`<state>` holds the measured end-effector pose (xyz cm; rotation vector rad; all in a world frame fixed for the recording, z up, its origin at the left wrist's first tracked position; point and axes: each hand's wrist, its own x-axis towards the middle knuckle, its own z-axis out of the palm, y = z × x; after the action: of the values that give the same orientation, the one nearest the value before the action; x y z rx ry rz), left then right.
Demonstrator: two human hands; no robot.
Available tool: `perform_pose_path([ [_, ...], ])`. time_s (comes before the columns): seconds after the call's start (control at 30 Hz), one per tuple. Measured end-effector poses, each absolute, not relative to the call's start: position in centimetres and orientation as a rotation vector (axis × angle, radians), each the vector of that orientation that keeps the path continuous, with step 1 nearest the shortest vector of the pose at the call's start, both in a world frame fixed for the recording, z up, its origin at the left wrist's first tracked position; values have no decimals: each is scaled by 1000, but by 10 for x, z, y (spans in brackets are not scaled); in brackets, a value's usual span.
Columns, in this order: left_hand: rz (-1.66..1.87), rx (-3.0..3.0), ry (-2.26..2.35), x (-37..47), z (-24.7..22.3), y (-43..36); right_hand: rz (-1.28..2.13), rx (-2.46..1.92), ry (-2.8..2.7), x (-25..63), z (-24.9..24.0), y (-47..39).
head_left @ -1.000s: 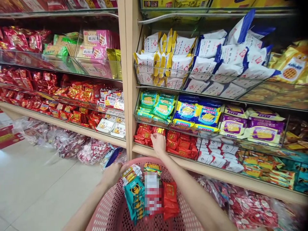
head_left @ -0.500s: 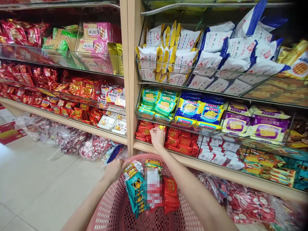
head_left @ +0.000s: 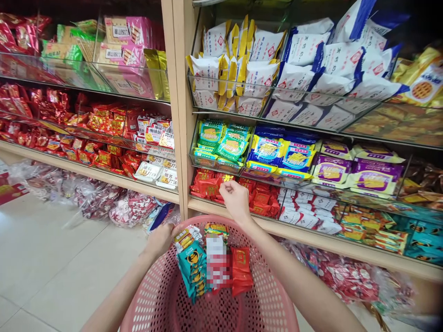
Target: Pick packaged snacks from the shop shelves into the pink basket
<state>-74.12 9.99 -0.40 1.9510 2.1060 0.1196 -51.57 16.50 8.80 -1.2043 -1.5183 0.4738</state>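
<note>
My left hand [head_left: 159,238] is closed around the far left rim of a pink perforated plastic basket [head_left: 277,295]. Inside the basket lie teal snack packets [head_left: 192,266], a red packet [head_left: 241,271], a yellow-and-white packet [head_left: 187,237], a green-and-yellow packet [head_left: 216,229] and a blurred white-and-red pack [head_left: 218,263]. Beyond the basket, my right hand [head_left: 236,199] is at the front of the lowest shelf bin, its fingers curled together. Red snack packets [head_left: 207,186] lie around it, with a gold packet [head_left: 227,177] just behind the fingers. Whatever the fingers hold, if anything, is hidden.
Clear-fronted bins rise above my right hand, with green packets [head_left: 233,142], blue-and-yellow packets [head_left: 266,151] and white packets [head_left: 263,76]. A wooden upright [head_left: 176,115] divides the shelves. Plastic bags of goods [head_left: 128,207] lie on the tiled floor [head_left: 76,263] under them.
The view has shifted, so the shelves sit slightly further left and up. My right hand has moved a little right across the red packets. My left hand stays on the basket rim.
</note>
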Motion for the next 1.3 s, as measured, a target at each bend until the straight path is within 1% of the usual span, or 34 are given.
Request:
perform_pose_path([
  [0.13,144,1931,2094,-741,-5,100,499,-1141,-1729,-488,95,129],
  [0.33,131,1953,2100,-743,-9,102,350,-1058,-2159,-457,85,74],
  [0.53,129,1984,2078,-738,-7,101,-10,-835,-2815,-469,72,37],
  [0.6,136,1995,2082,-737,-7,100,-55,-692,-2956,-483,66,28],
  [0.73,117,2000,2118,-738,-10,98,-37,-419,-3101,-518,48,12],
  [0.9,90,2003,2142,-740,-13,97,35,-245,-3245,-550,27,-2],
  [1.03,99,1985,2151,-739,-11,96,127,-182,-3348,-567,16,-4],
  [1.17,104,1976,2145,-738,-12,97,121,-144,-3331,-580,6,1],
  [1.3,92,1986,2147,-740,-14,97,134,-209,-3384,-597,0,9],
])
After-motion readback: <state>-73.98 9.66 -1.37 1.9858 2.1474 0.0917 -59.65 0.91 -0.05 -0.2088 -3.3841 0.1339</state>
